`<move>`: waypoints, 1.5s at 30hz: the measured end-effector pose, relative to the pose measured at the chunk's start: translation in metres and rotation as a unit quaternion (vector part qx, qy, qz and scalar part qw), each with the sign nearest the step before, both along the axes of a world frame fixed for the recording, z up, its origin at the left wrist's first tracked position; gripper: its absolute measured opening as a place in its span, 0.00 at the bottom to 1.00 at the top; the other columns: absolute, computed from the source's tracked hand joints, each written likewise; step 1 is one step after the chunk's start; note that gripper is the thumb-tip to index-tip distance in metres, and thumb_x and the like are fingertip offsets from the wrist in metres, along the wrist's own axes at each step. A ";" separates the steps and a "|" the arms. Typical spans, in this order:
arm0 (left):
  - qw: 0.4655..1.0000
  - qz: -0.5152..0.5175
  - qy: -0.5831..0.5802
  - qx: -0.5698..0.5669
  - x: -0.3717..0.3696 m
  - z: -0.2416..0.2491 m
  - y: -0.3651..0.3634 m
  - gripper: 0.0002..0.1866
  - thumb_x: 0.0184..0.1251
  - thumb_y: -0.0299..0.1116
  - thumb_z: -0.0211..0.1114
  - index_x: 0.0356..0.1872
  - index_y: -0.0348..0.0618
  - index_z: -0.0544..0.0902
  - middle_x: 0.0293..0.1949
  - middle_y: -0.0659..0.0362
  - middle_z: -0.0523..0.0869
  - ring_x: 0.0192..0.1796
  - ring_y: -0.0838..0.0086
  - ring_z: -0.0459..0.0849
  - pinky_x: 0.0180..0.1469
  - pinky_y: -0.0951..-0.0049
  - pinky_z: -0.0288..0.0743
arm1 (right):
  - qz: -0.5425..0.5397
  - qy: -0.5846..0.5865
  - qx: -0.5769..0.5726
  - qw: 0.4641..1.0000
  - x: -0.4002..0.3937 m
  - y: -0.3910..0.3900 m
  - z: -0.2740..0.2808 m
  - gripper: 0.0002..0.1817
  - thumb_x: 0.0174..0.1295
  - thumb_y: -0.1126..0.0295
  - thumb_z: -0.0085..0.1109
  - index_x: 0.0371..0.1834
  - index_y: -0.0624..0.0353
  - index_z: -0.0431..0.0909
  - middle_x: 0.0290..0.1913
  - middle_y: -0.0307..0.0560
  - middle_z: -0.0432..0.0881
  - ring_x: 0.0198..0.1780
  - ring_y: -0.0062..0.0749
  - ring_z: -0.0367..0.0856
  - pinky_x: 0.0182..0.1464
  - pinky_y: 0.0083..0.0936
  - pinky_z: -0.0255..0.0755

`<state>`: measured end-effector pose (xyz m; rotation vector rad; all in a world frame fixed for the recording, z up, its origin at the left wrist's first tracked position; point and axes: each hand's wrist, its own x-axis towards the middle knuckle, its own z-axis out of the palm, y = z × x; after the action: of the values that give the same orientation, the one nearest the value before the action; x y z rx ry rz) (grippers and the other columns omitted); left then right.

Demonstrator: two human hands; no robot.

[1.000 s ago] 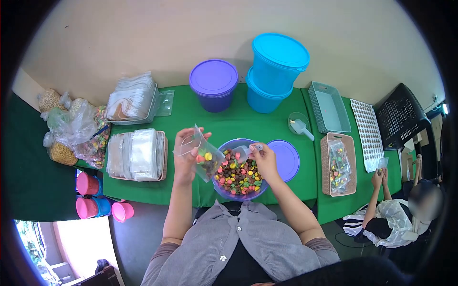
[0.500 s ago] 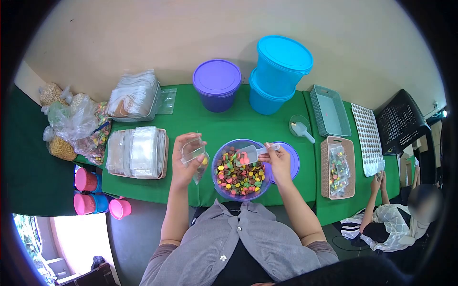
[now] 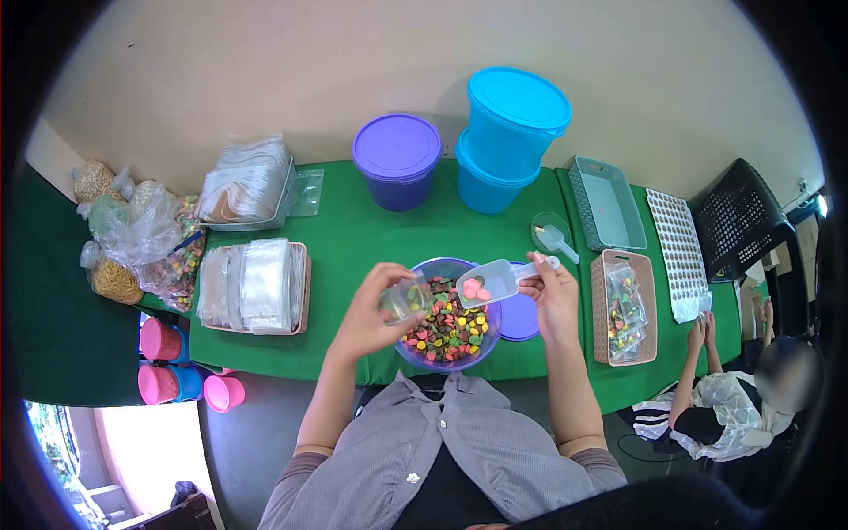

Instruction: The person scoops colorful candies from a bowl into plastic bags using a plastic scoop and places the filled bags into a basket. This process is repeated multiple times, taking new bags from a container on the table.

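Note:
My left hand (image 3: 378,305) is closed around a small clear cup (image 3: 405,300), tilted over the left side of a purple bowl (image 3: 409,353). Colourful candies (image 3: 449,336) in pink, yellow, green and brown fill much of the bowl. My right hand (image 3: 555,296) grips the handle of a clear scoop (image 3: 490,284) above the bowl's upper right. Several pink pieces and a brown one lie in the scoop. A purple lid (image 3: 519,316) rests just right of the bowl, partly under the scoop.
Purple (image 3: 397,163) and blue tubs (image 3: 512,115) stand at the back. Bag-filled baskets (image 3: 305,291) are left, beside bulk snack bags (image 3: 141,230). Right are a basket of filled packets (image 3: 652,344), an empty basket (image 3: 609,208), a sheet (image 3: 685,252) and another person's hands (image 3: 700,334).
My left hand has moved right and down, bringing the cup to the bowl's edge. My right hand has shifted right, and the scoop is now turned with its candies in view.

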<state>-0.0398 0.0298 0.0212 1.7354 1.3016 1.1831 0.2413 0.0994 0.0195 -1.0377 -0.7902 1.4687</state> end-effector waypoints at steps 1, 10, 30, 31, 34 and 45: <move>1.000 0.002 0.008 0.015 0.008 0.001 -0.001 0.27 0.45 0.30 0.77 0.49 0.41 0.77 0.49 0.54 0.78 0.55 0.64 0.78 0.58 0.67 0.71 | 0.003 -0.021 0.022 1.000 -0.003 -0.005 0.014 0.13 0.68 0.66 0.59 0.43 0.68 0.79 0.31 0.47 0.84 0.29 0.25 0.84 0.33 0.17 0.81; 0.997 -0.041 0.020 0.068 0.048 -0.013 -0.005 0.31 0.43 0.26 0.76 0.52 0.43 0.73 0.52 0.52 0.78 0.58 0.58 0.77 0.61 0.61 0.71 | -0.011 -0.390 0.351 0.851 -0.026 -0.065 0.065 0.09 0.60 0.76 0.67 0.41 0.68 0.82 0.33 0.52 0.86 0.33 0.29 0.86 0.35 0.23 0.80; 0.899 0.117 -0.419 -0.054 0.022 -0.031 -0.010 0.11 0.71 0.33 0.64 0.47 0.38 0.79 0.41 0.55 0.87 0.43 0.71 0.86 0.47 0.71 0.80 | 0.207 -0.501 0.103 0.834 -0.031 -0.032 -0.049 0.13 0.59 0.68 0.65 0.44 0.63 0.80 0.38 0.55 0.83 0.39 0.49 0.80 0.47 0.39 0.75; 0.899 0.121 -0.416 -0.061 0.025 -0.032 -0.011 0.10 0.68 0.32 0.66 0.46 0.37 0.80 0.39 0.56 0.87 0.41 0.74 0.86 0.47 0.73 0.79 | 0.107 -0.560 0.214 0.794 -0.037 -0.033 -0.037 0.14 0.58 0.68 0.66 0.45 0.63 0.81 0.43 0.55 0.82 0.43 0.48 0.79 0.50 0.38 0.73; 0.900 0.111 -0.410 -0.096 0.035 -0.034 -0.013 0.09 0.65 0.28 0.69 0.43 0.37 0.82 0.37 0.58 0.87 0.40 0.78 0.85 0.47 0.76 0.79 | 0.065 -0.482 0.287 0.825 -0.045 -0.035 -0.006 0.16 0.58 0.67 0.68 0.47 0.62 0.81 0.51 0.53 0.79 0.51 0.43 0.77 0.57 0.35 0.69; 0.919 0.063 -0.378 -0.095 0.066 -0.026 -0.020 0.09 0.68 0.28 0.66 0.44 0.35 0.85 0.41 0.55 0.88 0.42 0.77 0.85 0.47 0.76 0.79 | 0.118 -0.164 0.192 0.960 -0.065 -0.057 -0.008 0.08 0.62 0.70 0.66 0.38 0.63 0.86 0.38 0.43 0.82 0.43 0.27 0.79 0.47 0.24 0.70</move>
<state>0.0263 0.0094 -0.0051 0.8977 0.9989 1.5306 0.1762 0.0422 0.0119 -0.9181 -1.4192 1.2784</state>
